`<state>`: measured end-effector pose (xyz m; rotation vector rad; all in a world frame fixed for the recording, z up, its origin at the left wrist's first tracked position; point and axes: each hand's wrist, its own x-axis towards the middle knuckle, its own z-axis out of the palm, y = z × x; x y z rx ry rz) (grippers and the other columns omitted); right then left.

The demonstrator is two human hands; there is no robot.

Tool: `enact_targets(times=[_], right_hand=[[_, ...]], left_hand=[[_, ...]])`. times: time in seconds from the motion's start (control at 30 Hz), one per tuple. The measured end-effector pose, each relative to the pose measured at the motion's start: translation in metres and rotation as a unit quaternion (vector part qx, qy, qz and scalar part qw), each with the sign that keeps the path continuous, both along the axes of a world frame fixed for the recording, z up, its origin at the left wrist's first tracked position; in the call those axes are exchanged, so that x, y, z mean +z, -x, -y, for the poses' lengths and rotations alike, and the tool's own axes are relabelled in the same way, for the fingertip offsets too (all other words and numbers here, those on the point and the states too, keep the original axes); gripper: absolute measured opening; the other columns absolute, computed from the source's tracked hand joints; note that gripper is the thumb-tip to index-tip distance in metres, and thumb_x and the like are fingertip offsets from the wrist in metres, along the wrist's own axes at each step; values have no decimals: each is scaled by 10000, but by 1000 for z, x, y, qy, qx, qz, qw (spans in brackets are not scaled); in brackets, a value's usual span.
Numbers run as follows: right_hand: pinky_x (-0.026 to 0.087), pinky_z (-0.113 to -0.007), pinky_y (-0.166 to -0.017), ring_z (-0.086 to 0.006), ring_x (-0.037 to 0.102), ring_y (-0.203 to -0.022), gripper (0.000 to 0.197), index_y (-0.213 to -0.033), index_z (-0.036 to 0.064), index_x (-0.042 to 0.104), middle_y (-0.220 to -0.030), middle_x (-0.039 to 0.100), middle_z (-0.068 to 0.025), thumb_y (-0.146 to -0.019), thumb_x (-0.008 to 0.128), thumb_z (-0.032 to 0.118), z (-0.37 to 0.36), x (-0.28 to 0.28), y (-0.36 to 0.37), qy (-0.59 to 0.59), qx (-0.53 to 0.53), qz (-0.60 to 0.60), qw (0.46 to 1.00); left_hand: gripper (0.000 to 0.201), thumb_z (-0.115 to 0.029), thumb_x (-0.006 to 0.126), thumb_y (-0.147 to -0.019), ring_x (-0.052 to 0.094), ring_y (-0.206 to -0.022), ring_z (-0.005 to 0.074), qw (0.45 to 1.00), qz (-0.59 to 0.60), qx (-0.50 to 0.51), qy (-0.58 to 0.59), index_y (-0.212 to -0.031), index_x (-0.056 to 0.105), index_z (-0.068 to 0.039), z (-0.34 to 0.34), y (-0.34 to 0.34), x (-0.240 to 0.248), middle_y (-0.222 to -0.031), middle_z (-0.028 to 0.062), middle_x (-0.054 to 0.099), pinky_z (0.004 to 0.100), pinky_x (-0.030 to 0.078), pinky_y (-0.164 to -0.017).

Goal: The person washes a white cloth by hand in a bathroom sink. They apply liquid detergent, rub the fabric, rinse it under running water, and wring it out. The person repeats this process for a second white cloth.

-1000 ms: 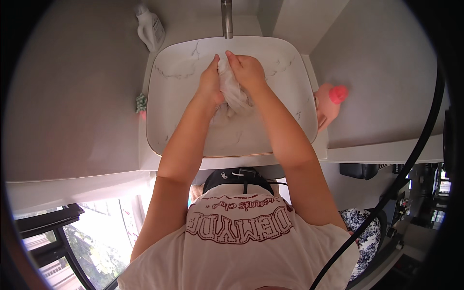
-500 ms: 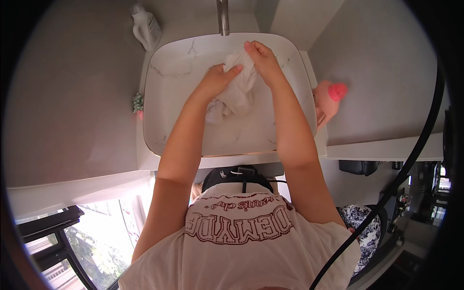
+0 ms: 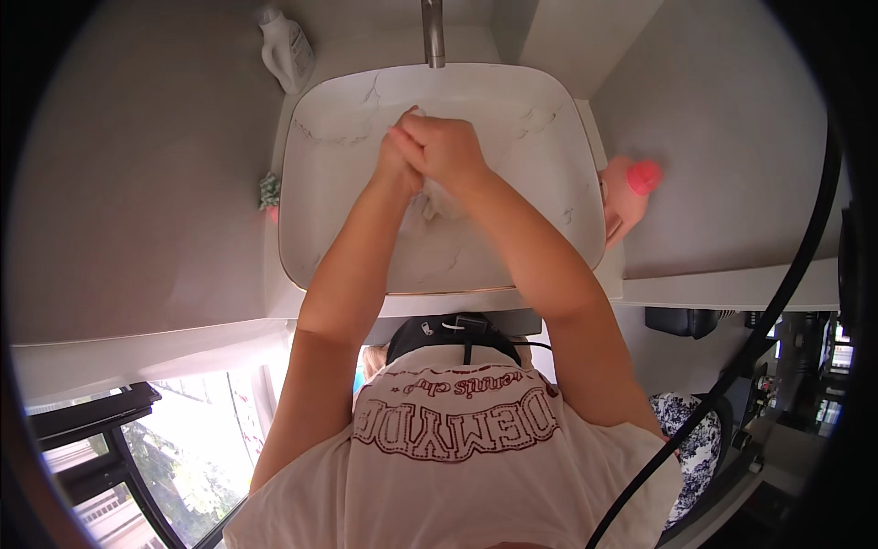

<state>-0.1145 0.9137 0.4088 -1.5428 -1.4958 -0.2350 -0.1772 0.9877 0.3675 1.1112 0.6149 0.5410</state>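
Over the marbled white basin [image 3: 334, 215], my two hands are pressed together around a bunched white cloth [image 3: 437, 201]. My left hand [image 3: 397, 163] is closed on the cloth, partly covered by the other. Clasped over it from the right is my right hand [image 3: 446, 151], its fingers wrapped round the same bundle. Most of the cloth is hidden behind the hands and wrists; its lower part hangs below them toward the basin floor. Above the basin's far edge stands a metal faucet [image 3: 433, 37], apart from both hands.
A white jug-shaped bottle [image 3: 288, 55] stands at the far left corner. A small potted plant [image 3: 269, 192] sits by the left rim. Beside the right rim is a pink bottle with a red cap [image 3: 626, 197]. A black cable [image 3: 777, 320] crosses the right side.
My right hand has moved left and nearer, from holding the cloth's upper end to clasping over my left hand. The spread cloth is now bunched between them.
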Motion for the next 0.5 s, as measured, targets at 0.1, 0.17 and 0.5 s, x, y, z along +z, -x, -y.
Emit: enact_targets(times=[0.1,0.17,0.5], right_hand=[[416,-364,-474,-275,533,-523,352,-631,77,523,-555,545,-84,-853,551,349,-3,-3,-27,47,-120,-86,988],[416,-376,-486,-290,538,-544,368,-638,73,526,-579,559,-89,-875,517,355,0,-1,-29,83,-129,-87,984],[421,-374,-509,-275,542,-558,358,-701,63,573,-632,583,-99,-864,538,380,-4,-29,-46,152,-126,-98,975]], left_hand=[[321,-306,455,-901,549,-935,185,982,14,57,180,-1037,551,-31,23,-3,39,-1009,88,583,323,458,-786],[327,-322,470,-895,552,-928,183,981,15,51,184,-1030,552,-35,26,-5,38,-1000,84,584,322,459,-775],[489,-524,472,-879,548,-945,226,956,94,83,265,-1077,520,-80,10,0,41,-1044,65,568,371,463,-831]])
